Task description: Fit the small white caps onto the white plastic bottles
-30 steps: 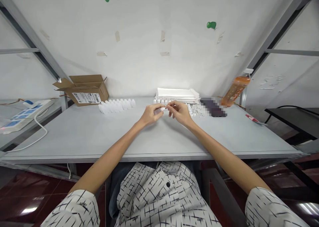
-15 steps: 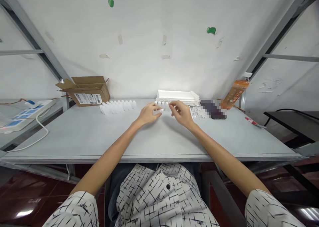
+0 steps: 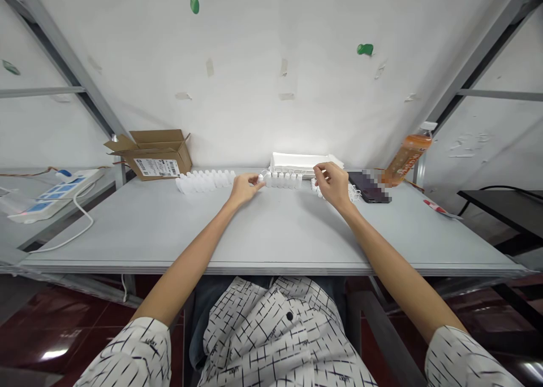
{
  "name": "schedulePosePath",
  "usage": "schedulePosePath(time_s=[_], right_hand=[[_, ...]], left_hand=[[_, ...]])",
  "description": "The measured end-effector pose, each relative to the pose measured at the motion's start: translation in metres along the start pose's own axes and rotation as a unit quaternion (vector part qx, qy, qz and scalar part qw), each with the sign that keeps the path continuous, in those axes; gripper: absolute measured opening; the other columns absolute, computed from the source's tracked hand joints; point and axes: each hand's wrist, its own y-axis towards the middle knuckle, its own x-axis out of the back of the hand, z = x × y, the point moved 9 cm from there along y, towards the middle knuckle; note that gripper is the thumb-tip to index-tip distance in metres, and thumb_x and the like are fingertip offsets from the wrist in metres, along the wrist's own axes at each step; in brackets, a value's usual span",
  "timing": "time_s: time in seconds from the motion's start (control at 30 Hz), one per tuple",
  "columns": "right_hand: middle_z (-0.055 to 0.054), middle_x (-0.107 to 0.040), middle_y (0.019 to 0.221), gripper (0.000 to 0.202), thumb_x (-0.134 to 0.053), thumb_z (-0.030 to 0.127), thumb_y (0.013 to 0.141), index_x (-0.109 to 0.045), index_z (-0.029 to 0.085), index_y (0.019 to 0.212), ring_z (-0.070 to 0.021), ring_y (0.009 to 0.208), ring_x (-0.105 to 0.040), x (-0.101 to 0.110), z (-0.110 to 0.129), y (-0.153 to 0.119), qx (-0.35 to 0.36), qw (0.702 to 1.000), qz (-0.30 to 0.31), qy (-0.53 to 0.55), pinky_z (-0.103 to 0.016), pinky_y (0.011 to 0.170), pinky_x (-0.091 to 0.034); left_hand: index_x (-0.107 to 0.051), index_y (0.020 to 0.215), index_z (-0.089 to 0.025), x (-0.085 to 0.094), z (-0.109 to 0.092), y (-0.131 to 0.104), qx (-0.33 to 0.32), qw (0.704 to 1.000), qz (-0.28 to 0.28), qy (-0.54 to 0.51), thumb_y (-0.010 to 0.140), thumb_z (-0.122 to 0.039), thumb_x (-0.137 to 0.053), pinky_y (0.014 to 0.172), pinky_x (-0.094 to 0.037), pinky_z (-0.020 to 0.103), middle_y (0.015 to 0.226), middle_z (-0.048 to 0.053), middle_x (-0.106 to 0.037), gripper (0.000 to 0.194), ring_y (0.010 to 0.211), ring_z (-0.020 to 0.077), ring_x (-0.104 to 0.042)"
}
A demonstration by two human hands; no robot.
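My left hand (image 3: 245, 189) is closed, its thumb and fingers pinching a small white bottle (image 3: 261, 179) with a thin white loop at its top. Just right of it, several similar white bottles (image 3: 285, 181) stand in a row. My right hand (image 3: 334, 184) hovers over a pile of small white parts with thin loops (image 3: 353, 193), partly covering it. Its thumb and forefinger are curled together; whatever may be between them is too small to make out. A larger group of white bottles (image 3: 206, 181) stands to the left of my left hand.
Behind the row lies a stack of white sheets or trays (image 3: 303, 162). An open cardboard box (image 3: 159, 158) sits at the back left. A dark phone (image 3: 370, 190) and an orange drink bottle (image 3: 408, 155) are at the right. A power strip (image 3: 57, 194) lies far left.
My right hand has moved right, away from my left hand, to the pile of loops. My left hand has shifted slightly left, uncovering the row of bottles. The view has turned slightly.
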Motion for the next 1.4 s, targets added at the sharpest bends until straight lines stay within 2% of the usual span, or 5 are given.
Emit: schedulePosePath(time_s=[0.13, 0.5, 0.63, 0.93, 1.4], right_hand=[[-0.007, -0.067, 0.081, 0.022, -0.048, 0.031, 0.091, -0.062, 0.019, 0.078, -0.0154, 0.062, -0.061, -0.005, -0.001, -0.001, 0.013, 1.000, 0.010, -0.025, -0.027, 0.053, -0.043], [-0.007, -0.068, 0.077, 0.021, -0.049, 0.026, 0.088, -0.063, 0.019, 0.074, -0.0172, 0.066, -0.062, -0.005, -0.004, -0.001, 0.018, 0.998, 0.016, -0.061, -0.028, 0.056, -0.042], [-0.007, -0.068, 0.076, 0.020, -0.050, 0.025, 0.088, -0.063, 0.019, 0.074, -0.0179, 0.067, -0.061, -0.005, -0.005, -0.002, 0.017, 0.998, 0.019, -0.062, -0.028, 0.057, -0.042], [-0.006, -0.067, 0.073, 0.019, -0.050, 0.023, 0.086, -0.063, 0.020, 0.073, -0.0181, 0.068, -0.060, -0.006, -0.007, -0.002, 0.017, 0.997, 0.023, -0.071, -0.029, 0.060, -0.042], [-0.006, -0.067, 0.074, 0.019, -0.051, 0.023, 0.085, -0.064, 0.019, 0.072, -0.0186, 0.069, -0.061, -0.012, -0.011, -0.004, 0.003, 0.995, 0.054, -0.084, -0.028, 0.060, -0.042]], left_hand=[[-0.072, 0.081, -0.015, -0.008, 0.011, -0.001, 0.022, 0.999, 0.020, -0.015, 0.069, -0.025, -0.071, 0.078, -0.052, 0.030, 0.076, 0.001, -0.070, 0.016, 0.075, 0.0182, -0.066], [-0.071, 0.083, -0.013, -0.012, 0.028, 0.013, 0.064, 0.997, 0.000, -0.051, 0.062, -0.016, -0.074, 0.079, -0.054, 0.031, 0.079, 0.001, -0.072, 0.021, 0.077, 0.0179, -0.067], [-0.070, 0.081, -0.014, -0.016, 0.033, 0.017, 0.073, 0.996, -0.008, -0.051, 0.061, -0.019, -0.076, 0.077, -0.053, 0.031, 0.078, 0.002, -0.072, 0.021, 0.075, 0.0177, -0.067], [-0.063, 0.074, -0.016, -0.020, 0.028, 0.022, 0.029, 0.999, -0.001, -0.019, 0.058, -0.029, -0.080, 0.069, -0.049, 0.029, 0.072, 0.001, -0.067, 0.027, 0.068, 0.0156, -0.060], [-0.067, 0.117, -0.014, -0.026, 0.025, 0.019, 0.032, 0.999, 0.037, 0.000, 0.060, -0.037, -0.083, 0.076, -0.052, 0.031, 0.078, 0.001, -0.067, 0.063, 0.071, 0.0167, -0.062]])
